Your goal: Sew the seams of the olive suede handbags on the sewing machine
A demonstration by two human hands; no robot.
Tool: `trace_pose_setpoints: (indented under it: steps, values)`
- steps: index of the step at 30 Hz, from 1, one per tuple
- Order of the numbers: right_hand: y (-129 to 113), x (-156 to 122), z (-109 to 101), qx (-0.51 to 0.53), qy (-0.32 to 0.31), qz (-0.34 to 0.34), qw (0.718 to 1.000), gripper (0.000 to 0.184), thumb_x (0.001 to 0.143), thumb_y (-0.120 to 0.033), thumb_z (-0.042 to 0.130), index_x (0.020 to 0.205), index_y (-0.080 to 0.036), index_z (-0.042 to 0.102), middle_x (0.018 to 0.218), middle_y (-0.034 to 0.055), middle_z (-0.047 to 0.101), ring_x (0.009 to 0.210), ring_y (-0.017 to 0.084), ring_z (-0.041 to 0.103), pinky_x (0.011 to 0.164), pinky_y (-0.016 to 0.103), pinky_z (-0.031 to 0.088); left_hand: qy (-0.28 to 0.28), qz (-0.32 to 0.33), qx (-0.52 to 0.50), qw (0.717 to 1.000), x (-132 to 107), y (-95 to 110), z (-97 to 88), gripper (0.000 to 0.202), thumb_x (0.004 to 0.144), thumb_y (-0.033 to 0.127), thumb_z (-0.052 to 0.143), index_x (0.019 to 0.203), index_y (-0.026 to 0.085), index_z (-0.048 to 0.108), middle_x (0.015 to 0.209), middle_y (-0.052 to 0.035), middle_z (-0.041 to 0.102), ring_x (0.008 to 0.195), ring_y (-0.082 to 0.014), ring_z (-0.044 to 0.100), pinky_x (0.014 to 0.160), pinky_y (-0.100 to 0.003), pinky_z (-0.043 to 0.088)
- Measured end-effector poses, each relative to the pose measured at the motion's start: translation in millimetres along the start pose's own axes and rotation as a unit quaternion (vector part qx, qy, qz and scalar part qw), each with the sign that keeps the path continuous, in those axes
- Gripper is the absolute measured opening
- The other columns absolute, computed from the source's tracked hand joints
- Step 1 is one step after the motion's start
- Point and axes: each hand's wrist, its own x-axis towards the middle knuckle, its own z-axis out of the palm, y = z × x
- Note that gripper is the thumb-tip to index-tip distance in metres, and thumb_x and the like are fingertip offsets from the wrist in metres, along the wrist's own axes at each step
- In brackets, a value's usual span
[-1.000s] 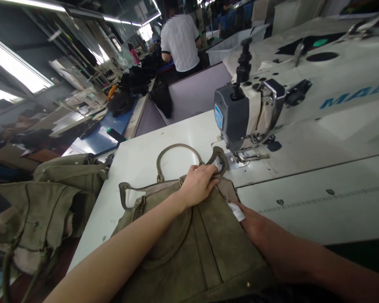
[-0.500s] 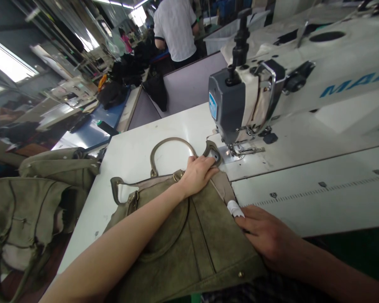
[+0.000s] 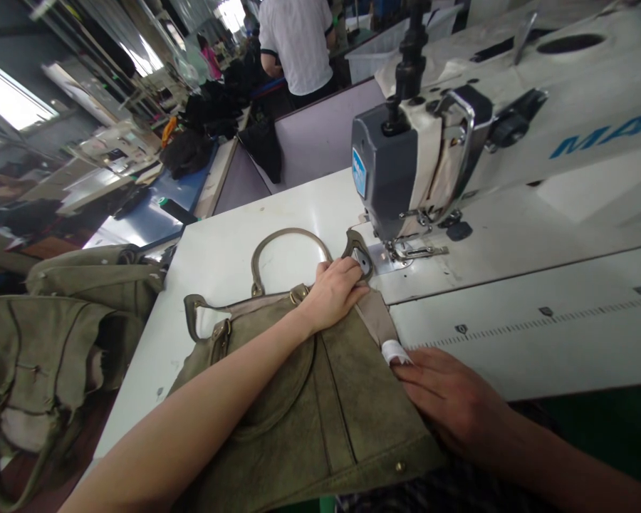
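Note:
An olive-green handbag (image 3: 363,399) lies on the white sewing table, its top edge toward the sewing machine (image 3: 384,171). My left hand (image 3: 334,288) is closed over the bag's upper right corner, fingers curled beside a looped side tab (image 3: 359,260) close to the presser foot (image 3: 403,255). One rolled handle (image 3: 291,231) arches out onto the table; the other lies across the bag's front, partly under my left forearm. At the right side edge my right hand (image 3: 454,395) grips the bag, thumb side hidden. A white strip (image 3: 395,352) shows at its fingertips.
More olive-green bags (image 3: 48,342) are piled at the left, beside the table. A ruler scale (image 3: 545,313) runs along the table's right front. Behind a low partition (image 3: 325,135) a person in a white shirt (image 3: 296,50) stands with their back turned.
The view has shifted slightly. My hands keep nearly the same places on the bag, and the white strip at my right fingertips appears turned a little.

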Motion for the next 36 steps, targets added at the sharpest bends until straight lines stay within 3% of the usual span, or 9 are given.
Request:
trace_pose_setpoints:
  steps: [3, 7, 12, 17, 19, 23, 25, 31, 36]
  values:
    - [-0.4, 3.7, 2.3, -0.017, 0.02, -0.015, 1.0, 0.036, 0.098, -0.013, 0.028, 0.095, -0.013, 0.064, 0.094, 0.0142, 0.069, 0.092, 0.021, 0.062, 0.082, 0.035, 0.054, 0.003, 0.008, 0.016, 1.0, -1.5, 2.3, -0.9, 0.023, 0.097, 0.035, 0.041, 0.097, 0.017, 0.054, 0.11, -0.0081, 0.057, 0.102, -0.0232, 0.049, 0.086, -0.037, 0.032]
    - [-1.5, 2.0, 7.3, -0.006, 0.019, 0.015, 1.0, 0.034, 0.096, -0.012, 0.03, 0.094, -0.012, 0.065, 0.084, 0.014, 0.067, 0.081, 0.022, 0.065, 0.075, 0.034, 0.057, 0.011, -0.001, 0.047, 0.999, -1.3, 3.8, -0.5, 0.023, 0.097, 0.036, 0.043, 0.094, 0.017, 0.055, 0.106, -0.0065, 0.058, 0.099, -0.0235, 0.05, 0.08, -0.038, 0.032]
    - [-4.3, -15.7, 13.3, -0.038, 0.052, 0.013, 0.998, 0.041, 0.09, -0.004, 0.034, 0.126, -0.009, 0.053, 0.108, 0.0174, 0.068, 0.109, 0.024, 0.061, 0.091, 0.036, 0.054, -0.011, -0.027, 0.023, 0.999, 2.9, -1.2, 1.0, 0.023, 0.093, 0.038, 0.049, 0.086, 0.018, 0.056, 0.096, -0.0059, 0.059, 0.096, -0.0233, 0.051, 0.077, -0.036, 0.032]
    - [-10.4, -28.4, 13.1, -0.057, 0.039, 0.052, 0.996, 0.036, 0.092, -0.008, 0.039, 0.124, -0.009, 0.056, 0.113, 0.0178, 0.066, 0.111, 0.024, 0.059, 0.093, 0.036, 0.053, -0.013, -0.054, -0.005, 0.998, 5.4, -3.2, 0.2, 0.024, 0.091, 0.039, 0.053, 0.082, 0.018, 0.058, 0.092, -0.0047, 0.059, 0.095, -0.0229, 0.052, 0.076, -0.036, 0.033]
    - [-11.9, -30.6, 9.2, -0.068, 0.009, 0.065, 0.996, 0.038, 0.09, -0.006, 0.039, 0.125, -0.009, 0.055, 0.118, 0.0175, 0.064, 0.113, 0.024, 0.058, 0.096, 0.038, 0.051, -0.012, -0.068, -0.01, 0.998, 5.9, -2.3, -0.4, 0.025, 0.091, 0.04, 0.054, 0.08, 0.018, 0.059, 0.091, -0.0041, 0.06, 0.094, -0.0226, 0.052, 0.075, -0.036, 0.033]
    - [-10.0, -31.6, -5.2, -0.064, -0.138, 0.049, 0.987, 0.056, 0.08, -0.008, 0.047, 0.136, -0.007, 0.045, 0.137, 0.0204, 0.048, 0.132, 0.03, 0.038, 0.109, 0.051, 0.034, -0.028, -0.076, -0.006, 0.997, 8.4, -1.1, -1.5, 0.025, 0.09, 0.039, 0.054, 0.079, 0.017, 0.06, 0.092, -0.0043, 0.06, 0.095, -0.0234, 0.052, 0.077, -0.036, 0.033]
    - [-6.3, -30.8, -10.1, -0.055, -0.174, 0.031, 0.983, 0.057, 0.08, -0.009, 0.05, 0.137, -0.008, 0.044, 0.141, 0.0196, 0.044, 0.135, 0.031, 0.033, 0.111, 0.054, 0.029, -0.033, -0.076, -0.003, 0.997, 9.7, -1.7, -2.6, 0.025, 0.09, 0.039, 0.053, 0.081, 0.017, 0.061, 0.093, -0.0048, 0.06, 0.096, -0.0236, 0.052, 0.078, -0.037, 0.034]
    - [3.8, -16.2, -12.3, 0.043, -0.14, 0.002, 0.989, 0.032, 0.096, -0.012, 0.041, 0.125, -0.013, 0.056, 0.131, 0.0155, 0.055, 0.129, 0.025, 0.042, 0.109, 0.044, 0.037, -0.061, -0.045, 0.0, 0.997, 7.9, -2.5, -7.2, 0.026, 0.09, 0.04, 0.054, 0.087, 0.015, 0.062, 0.098, -0.006, 0.059, 0.098, -0.0241, 0.052, 0.079, -0.038, 0.037]
    - [23.2, 8.9, -20.9, 0.074, -0.129, -0.021, 0.989, 0.033, 0.095, -0.009, 0.039, 0.12, -0.014, 0.059, 0.112, 0.0122, 0.065, 0.113, 0.021, 0.057, 0.104, 0.037, 0.044, -0.045, -0.07, 0.016, 0.996, 24.2, -12.4, -7.8, 0.026, 0.092, 0.037, 0.051, 0.089, 0.014, 0.063, 0.1, -0.0076, 0.059, 0.101, -0.0262, 0.052, 0.082, -0.042, 0.038]
